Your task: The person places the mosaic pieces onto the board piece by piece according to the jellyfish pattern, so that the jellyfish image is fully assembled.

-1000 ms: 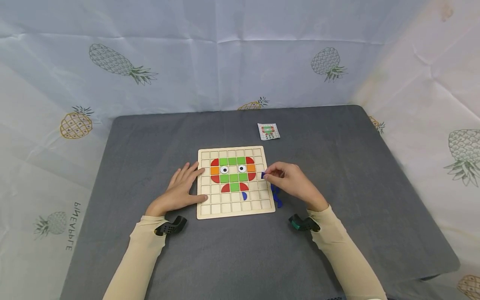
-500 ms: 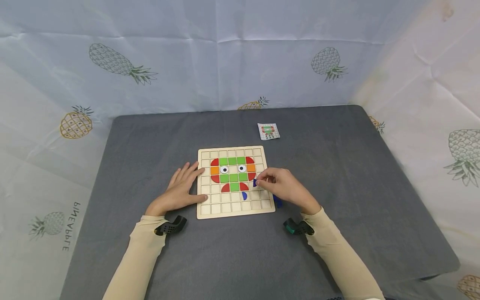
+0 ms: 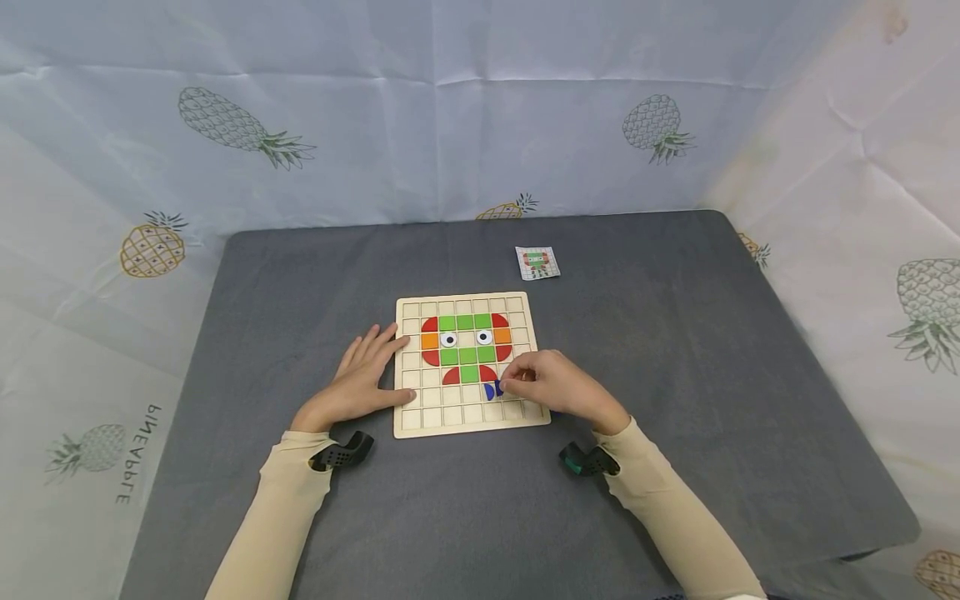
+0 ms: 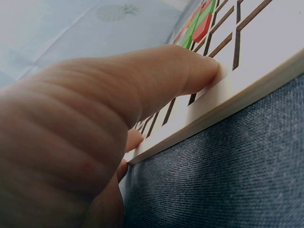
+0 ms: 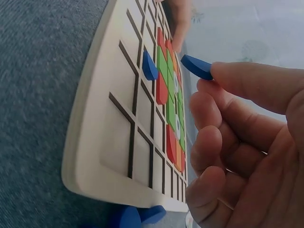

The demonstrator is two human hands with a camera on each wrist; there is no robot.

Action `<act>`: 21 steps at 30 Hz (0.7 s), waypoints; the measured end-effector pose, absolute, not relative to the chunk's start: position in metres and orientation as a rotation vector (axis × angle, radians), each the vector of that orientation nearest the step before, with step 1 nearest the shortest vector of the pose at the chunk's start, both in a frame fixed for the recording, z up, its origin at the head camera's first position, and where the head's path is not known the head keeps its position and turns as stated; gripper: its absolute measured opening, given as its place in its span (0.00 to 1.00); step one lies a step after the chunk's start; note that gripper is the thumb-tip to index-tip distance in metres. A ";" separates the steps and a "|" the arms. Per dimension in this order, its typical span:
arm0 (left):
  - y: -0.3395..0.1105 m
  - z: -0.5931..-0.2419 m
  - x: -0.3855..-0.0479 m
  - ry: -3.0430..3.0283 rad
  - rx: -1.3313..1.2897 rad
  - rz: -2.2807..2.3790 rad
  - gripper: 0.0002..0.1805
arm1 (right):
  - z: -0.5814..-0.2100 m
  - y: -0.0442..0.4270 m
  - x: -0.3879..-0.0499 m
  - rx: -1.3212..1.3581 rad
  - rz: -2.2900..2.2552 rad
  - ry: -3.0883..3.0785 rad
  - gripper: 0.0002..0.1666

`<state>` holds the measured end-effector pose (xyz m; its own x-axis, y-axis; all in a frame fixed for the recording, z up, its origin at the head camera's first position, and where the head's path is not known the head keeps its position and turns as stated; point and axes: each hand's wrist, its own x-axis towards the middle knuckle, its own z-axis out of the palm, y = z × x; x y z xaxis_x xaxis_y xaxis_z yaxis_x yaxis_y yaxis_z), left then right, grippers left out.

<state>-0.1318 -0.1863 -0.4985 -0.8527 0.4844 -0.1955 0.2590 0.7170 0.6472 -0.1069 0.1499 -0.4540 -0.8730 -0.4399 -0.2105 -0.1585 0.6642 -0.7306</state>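
A wooden grid board (image 3: pixel 442 417) lies on the dark table with green, red and orange tiles forming a face with two eye tiles. My left hand (image 3: pixel 356 387) rests on the board's left edge, fingers spread; its thumb (image 4: pixel 190 71) presses the rim in the left wrist view. Thumb and index finger of my right hand (image 3: pixel 566 385) pinch a blue tile (image 5: pixel 196 67) with a curved side, held above the board. Just left of it, another blue tile (image 3: pixel 490 392) sits in a cell below the red one, as the right wrist view also shows.
Loose blue tiles (image 5: pixel 127 217) lie on the table by the board's right edge, hidden by the right hand in the head view. A small picture card (image 3: pixel 537 263) lies behind the board. Pineapple-print cloth (image 3: pixel 337 125) hangs behind and beside the table (image 3: pixel 315 275).
My right hand has carried the blue tile left and toward me, from the board's right edge to beside the placed blue tile. The left hand has stayed still.
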 end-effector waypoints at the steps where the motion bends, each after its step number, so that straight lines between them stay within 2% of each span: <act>1: -0.186 -0.498 -0.132 2.572 0.578 0.893 0.50 | -0.455 0.149 -0.107 -0.474 -1.048 2.513 0.06; 21: -0.186 -0.500 -0.132 2.575 0.589 0.895 0.50 | -0.464 0.138 -0.098 -0.447 -0.896 2.519 0.07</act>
<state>-0.1322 -0.1860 -0.4996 -0.8521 0.4888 -0.1869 0.2675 0.7138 0.6473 -0.0978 0.1375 -0.4640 -0.8565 -0.4309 -0.2842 -0.1546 0.7394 -0.6552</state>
